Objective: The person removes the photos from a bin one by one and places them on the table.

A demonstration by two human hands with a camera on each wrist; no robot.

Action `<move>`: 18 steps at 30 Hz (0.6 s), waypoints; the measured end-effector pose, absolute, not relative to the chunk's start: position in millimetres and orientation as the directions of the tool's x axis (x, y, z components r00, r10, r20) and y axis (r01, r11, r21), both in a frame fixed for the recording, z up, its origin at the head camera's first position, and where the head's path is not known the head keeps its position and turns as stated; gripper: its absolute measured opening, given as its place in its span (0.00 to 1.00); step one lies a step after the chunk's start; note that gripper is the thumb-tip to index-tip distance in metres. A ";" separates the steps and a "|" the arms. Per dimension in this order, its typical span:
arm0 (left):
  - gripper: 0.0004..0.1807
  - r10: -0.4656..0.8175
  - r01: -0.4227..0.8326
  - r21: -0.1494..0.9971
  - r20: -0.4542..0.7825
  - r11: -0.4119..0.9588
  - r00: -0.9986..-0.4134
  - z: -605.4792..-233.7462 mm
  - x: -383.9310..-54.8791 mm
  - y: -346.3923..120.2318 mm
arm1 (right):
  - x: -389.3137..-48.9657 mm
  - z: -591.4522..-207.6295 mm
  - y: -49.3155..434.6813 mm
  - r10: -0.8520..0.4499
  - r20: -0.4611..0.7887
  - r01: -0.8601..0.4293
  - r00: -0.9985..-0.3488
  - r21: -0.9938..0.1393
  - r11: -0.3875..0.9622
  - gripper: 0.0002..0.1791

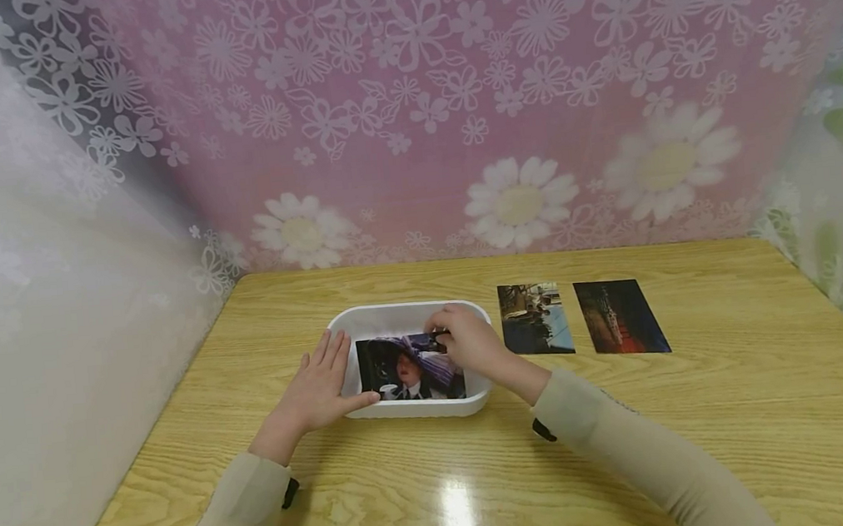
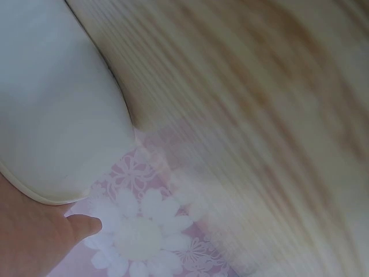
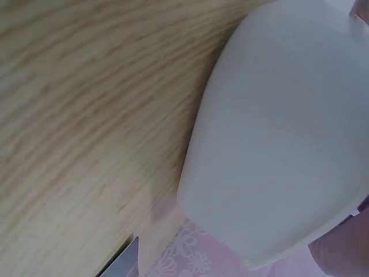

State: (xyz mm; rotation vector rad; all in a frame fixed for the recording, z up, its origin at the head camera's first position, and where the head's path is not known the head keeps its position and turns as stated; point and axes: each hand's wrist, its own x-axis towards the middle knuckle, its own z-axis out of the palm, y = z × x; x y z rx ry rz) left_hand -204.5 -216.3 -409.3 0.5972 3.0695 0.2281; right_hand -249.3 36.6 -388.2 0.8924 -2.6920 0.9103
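A white plastic tub (image 1: 418, 410) stands on the table, and a photo print (image 1: 408, 368) of a figure in a large purple hat lies inside it. My left hand (image 1: 320, 391) rests over the tub's left end with fingers straight and spread, its thumb along the front rim. Reaching in over the right end, my right hand (image 1: 474, 342) pinches the photo's upper right corner with curled fingers. In the left wrist view the tub's wall (image 2: 52, 104) fills the left side. The right wrist view shows its outer wall (image 3: 277, 127), with part of my right hand (image 3: 346, 248) at the rim.
Two more photo prints lie flat right of the tub: a lighter street-like scene (image 1: 536, 320) and a dark one with red (image 1: 622, 317). A wood-grain table (image 1: 381, 484) runs under everything. Flowered curtains (image 1: 395, 132) hang at the back and both sides.
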 end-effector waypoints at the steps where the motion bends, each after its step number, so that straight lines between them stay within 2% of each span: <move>1: 0.55 0.375 0.375 0.145 0.026 0.916 -0.926 -409.1 -204.4 -216.3 | -249.4 -387.3 37.4 -0.487 0.316 -0.577 -0.815 -0.526 0.625 0.11; 8: 0.55 0.379 0.381 0.141 0.043 0.914 -0.924 -408.7 -204.1 -215.9 | -252.3 -380.7 49.2 -0.447 0.237 -0.474 -0.863 -0.688 0.549 0.10; 14: 0.55 0.378 0.380 0.147 0.040 0.913 -0.925 -409.2 -204.3 -215.5 | -252.5 -368.3 68.6 -0.324 0.148 -0.311 -0.935 -0.782 0.540 0.10; 18: 0.55 0.378 0.379 0.148 0.040 0.913 -0.925 -408.2 -204.2 -214.6 | -253.0 -360.7 87.2 -0.263 0.110 -0.230 -0.959 -0.844 0.485 0.10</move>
